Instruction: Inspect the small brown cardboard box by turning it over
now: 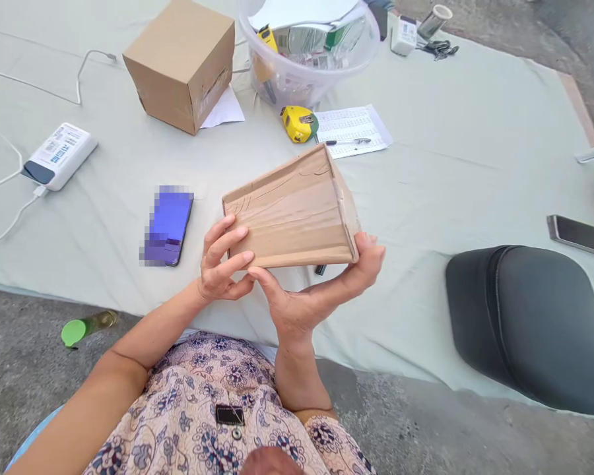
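Between both hands: a tapered cardboard box (287, 214), held above the cloth-covered table (416, 191) near its front edge; whether any corner touches the cloth, I cannot tell.
Left hand (220, 264): fingers spread over the narrow end and near edge, lightly pressing.
Right hand (314, 297): gripping, thumb at the near edge, fingers wrapped around the wide end.
Step in hand: seemingly steadying the box with one long face up, perhaps to look it over.
Care called for: any turn or lowering would want both ends supported, since the creased board looks soft.
Box face: sunken between raised edges, a shiny tape-like strip across it; the inside is hidden.
Under the near edge: a small dark object (320, 270), mostly covered.
Just beyond: a yellow tape measure (299, 125) beside a printed sheet (354, 125), a pen (346, 142) lying on that.
Clear basin (301, 89): white papers (301, 10), a yellow-handled tool (267, 39), and crinkled plastic packets (321, 61), crowded together.
Larger carton (161, 46): top closed, contents unseen, partly over white paper (226, 111).
Left side: a phone (171, 224), then a white device (62, 155) with cables.
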`<move>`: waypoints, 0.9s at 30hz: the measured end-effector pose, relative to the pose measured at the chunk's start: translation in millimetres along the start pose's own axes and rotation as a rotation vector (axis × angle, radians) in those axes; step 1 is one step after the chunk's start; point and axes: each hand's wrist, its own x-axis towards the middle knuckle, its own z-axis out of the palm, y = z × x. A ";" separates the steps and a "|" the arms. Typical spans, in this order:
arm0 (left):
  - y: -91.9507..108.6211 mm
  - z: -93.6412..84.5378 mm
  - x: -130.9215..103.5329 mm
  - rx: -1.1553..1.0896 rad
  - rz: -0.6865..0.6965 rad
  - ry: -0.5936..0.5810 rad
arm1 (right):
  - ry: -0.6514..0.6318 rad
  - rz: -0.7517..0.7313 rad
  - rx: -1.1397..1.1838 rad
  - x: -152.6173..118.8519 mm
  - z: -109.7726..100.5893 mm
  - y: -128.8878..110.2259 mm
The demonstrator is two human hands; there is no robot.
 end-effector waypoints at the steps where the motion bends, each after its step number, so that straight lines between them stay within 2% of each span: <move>1: 0.0 0.0 0.0 -0.014 -0.013 0.007 | 0.002 -0.015 -0.004 1.0 0.4 -0.5; 4: -2.1 -0.8 -0.7 -0.053 -0.074 0.030 | -0.005 -0.058 0.025 5.6 -0.9 -0.8; 12: -10.0 -3.4 -5.0 -0.095 -0.261 0.081 | -0.074 -0.003 0.154 13.9 -5.6 6.3; 16: -10.3 -2.5 -5.9 -0.080 -0.296 0.083 | -0.045 0.159 0.134 13.6 -5.8 29.6; 19: -9.5 -1.1 -6.3 -0.064 -0.297 0.068 | -0.035 0.344 0.116 11.2 -8.5 54.4; 22: -8.7 -0.4 -5.3 -0.075 -0.285 0.062 | -0.042 0.512 0.197 8.0 -10.8 74.9; 25: -9.6 -1.5 -3.8 -0.090 -0.337 0.053 | -0.018 0.584 0.320 4.1 -9.3 84.0; 27: -11.6 -2.7 -4.2 -0.087 -0.439 0.028 | 0.037 0.591 0.338 0.7 -6.6 83.9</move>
